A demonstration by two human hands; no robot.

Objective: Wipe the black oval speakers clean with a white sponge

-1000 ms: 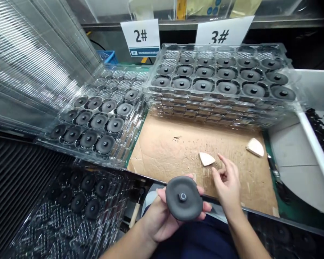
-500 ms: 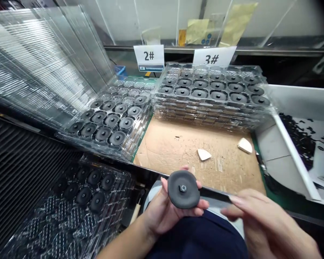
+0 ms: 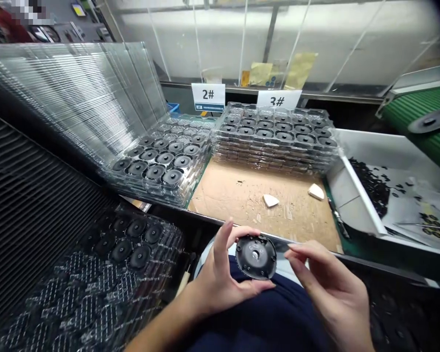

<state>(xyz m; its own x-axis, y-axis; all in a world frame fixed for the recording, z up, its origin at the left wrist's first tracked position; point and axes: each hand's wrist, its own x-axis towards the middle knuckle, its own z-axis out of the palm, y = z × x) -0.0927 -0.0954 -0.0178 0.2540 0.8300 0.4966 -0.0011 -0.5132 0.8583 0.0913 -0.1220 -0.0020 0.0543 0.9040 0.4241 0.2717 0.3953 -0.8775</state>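
Dark rubbery disc (image 3: 255,257) sits between both hands, just above the person's navy lap (image 3: 264,313), underside up w/ small dots near the rim and a pale metal center. L hand (image 3: 220,278) is half open, fingers spread; two fingers rise along the disc's left edge and one runs under its lower edge, pinching it from that side. R hand (image 3: 324,274) has fingers pressed together, tips touching the disc's right edge; can't tell if it grips or only touches.

Ahead, bench is topped w/ scuffed cardboard sheet (image 3: 242,195) holding two white wedge pieces (image 3: 270,200) (image 3: 316,191), well apart. Behind it, stacked clear trays (image 3: 275,146) of dark discs stand by label 3# (image 3: 277,100); a second tray stack (image 3: 161,161) is by label 2# (image 3: 208,97). More filled trays (image 3: 132,244) lie lower left, on black ribbed surface (image 3: 29,210). Empty clear trays (image 3: 69,98) lean upper left. On the right, white bin (image 3: 370,186) holds black scraps; green ribbed belt (image 3: 421,117) carries one disc (image 3: 430,121).
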